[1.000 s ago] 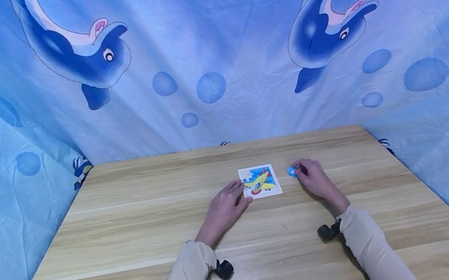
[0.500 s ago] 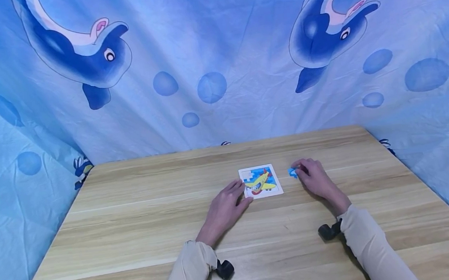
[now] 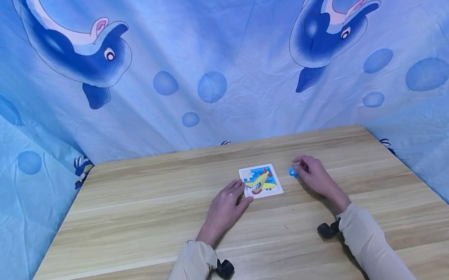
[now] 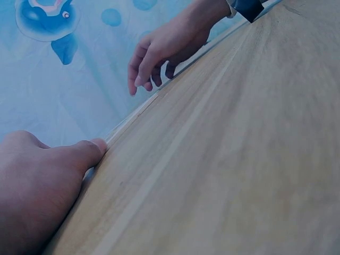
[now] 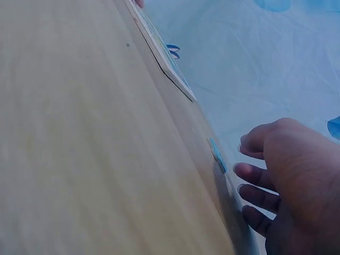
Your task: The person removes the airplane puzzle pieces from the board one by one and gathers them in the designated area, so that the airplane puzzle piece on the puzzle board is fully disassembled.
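Observation:
A square jigsaw puzzle (image 3: 261,182) in a white frame lies on the table in the head view. It pictures a yellow airplane on blue, with a pale bare spot at its upper left. My left hand (image 3: 225,206) rests at its left side, fingertips on the left edge and straight thumb at the near corner. A small blue puzzle piece (image 3: 292,172) lies flat to the right of the frame. My right hand (image 3: 315,178) hovers over that piece with loosely bent fingers; the right wrist view shows the blue piece (image 5: 218,155) on the wood, apart from the fingertips.
The wood-grain table (image 3: 136,236) reaches back to a blue curtain (image 3: 253,100) printed with dolphins and bubbles. Black wrist cameras sit by both sleeves, one at the left wrist (image 3: 224,270) and one at the right (image 3: 327,231).
My right hand has lifted slightly off the blue puzzle piece, its fingers now above it. The left hand and the framed puzzle have stayed in place.

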Available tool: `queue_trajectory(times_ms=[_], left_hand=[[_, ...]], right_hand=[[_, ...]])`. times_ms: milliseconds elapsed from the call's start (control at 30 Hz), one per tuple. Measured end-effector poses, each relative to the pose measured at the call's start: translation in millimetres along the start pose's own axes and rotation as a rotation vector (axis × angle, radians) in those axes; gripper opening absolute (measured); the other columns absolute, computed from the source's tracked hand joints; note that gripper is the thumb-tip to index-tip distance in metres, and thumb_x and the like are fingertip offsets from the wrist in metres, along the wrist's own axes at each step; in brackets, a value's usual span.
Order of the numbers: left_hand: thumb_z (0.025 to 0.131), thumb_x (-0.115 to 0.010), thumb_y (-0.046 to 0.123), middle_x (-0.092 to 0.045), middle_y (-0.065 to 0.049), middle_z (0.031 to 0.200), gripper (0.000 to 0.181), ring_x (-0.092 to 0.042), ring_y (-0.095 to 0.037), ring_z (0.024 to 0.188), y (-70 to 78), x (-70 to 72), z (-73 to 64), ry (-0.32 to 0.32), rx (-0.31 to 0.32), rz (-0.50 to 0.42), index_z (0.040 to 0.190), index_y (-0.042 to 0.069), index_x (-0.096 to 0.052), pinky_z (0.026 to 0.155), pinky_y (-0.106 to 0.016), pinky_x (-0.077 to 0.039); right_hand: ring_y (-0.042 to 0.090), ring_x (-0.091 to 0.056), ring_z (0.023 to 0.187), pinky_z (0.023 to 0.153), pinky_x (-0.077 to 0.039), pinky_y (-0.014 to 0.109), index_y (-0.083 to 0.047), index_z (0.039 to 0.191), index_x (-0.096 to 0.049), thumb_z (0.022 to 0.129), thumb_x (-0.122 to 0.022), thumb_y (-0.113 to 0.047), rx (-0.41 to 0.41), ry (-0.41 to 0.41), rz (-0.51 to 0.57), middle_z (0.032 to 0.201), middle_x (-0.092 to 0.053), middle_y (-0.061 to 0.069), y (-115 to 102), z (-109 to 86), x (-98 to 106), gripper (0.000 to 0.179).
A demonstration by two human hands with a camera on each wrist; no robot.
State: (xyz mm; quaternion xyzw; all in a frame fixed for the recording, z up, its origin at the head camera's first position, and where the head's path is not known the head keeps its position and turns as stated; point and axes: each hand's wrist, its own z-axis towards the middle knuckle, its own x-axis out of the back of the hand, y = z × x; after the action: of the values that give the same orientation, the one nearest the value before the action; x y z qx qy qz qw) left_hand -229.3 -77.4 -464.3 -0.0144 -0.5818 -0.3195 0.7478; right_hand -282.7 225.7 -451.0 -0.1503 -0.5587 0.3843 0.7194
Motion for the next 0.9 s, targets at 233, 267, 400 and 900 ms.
queue_trajectory(times_ms=[233,267,400,900], left_hand=[[0.095,-0.055,0.048,-0.05,-0.008,0.142,0.056,-0.043,-0.022,0.134,-0.1,1.0,-0.1,-0.004,0.005,-0.003,0.136,0.01,-0.055,0.107,-0.039,-0.039],[0.095,-0.054,0.049,-0.05,-0.008,0.142,0.056,-0.043,-0.022,0.134,-0.1,1.0,0.0,-0.004,0.006,-0.003,0.136,0.01,-0.055,0.107,-0.039,-0.039],[0.095,-0.054,0.05,-0.05,-0.007,0.142,0.056,-0.043,-0.021,0.134,-0.1,1.4,0.0,-0.01,0.009,-0.004,0.136,0.011,-0.055,0.107,-0.039,-0.039],[0.095,-0.054,0.048,-0.051,-0.009,0.141,0.056,-0.045,-0.024,0.133,-2.3,-0.2,-0.4,0.016,-0.025,-0.002,0.135,0.008,-0.056,0.106,-0.039,-0.04]], right_hand=[[0.025,-0.054,0.084,0.073,-0.047,0.035,0.007,0.117,-0.059,0.095,-0.055,-0.002,0.039,-0.007,0.02,0.091,-0.057,0.014,-15.8,7.7,-8.2,0.024],[0.025,-0.054,0.084,0.073,-0.047,0.035,0.007,0.116,-0.06,0.094,-0.055,-0.001,0.044,-0.01,0.024,0.091,-0.057,0.014,-18.4,8.9,-10.2,0.024],[0.024,-0.053,0.084,0.074,-0.046,0.036,0.006,0.114,-0.061,0.094,-0.055,-0.001,0.067,-0.023,0.022,0.09,-0.058,0.013,-26.8,13.4,-20.1,0.022],[0.027,-0.049,0.099,0.083,-0.043,0.043,-0.005,0.112,-0.065,0.096,-0.058,-0.016,0.112,-0.098,-0.1,0.099,-0.058,0.008,-52.3,22.8,-49.5,0.02]])
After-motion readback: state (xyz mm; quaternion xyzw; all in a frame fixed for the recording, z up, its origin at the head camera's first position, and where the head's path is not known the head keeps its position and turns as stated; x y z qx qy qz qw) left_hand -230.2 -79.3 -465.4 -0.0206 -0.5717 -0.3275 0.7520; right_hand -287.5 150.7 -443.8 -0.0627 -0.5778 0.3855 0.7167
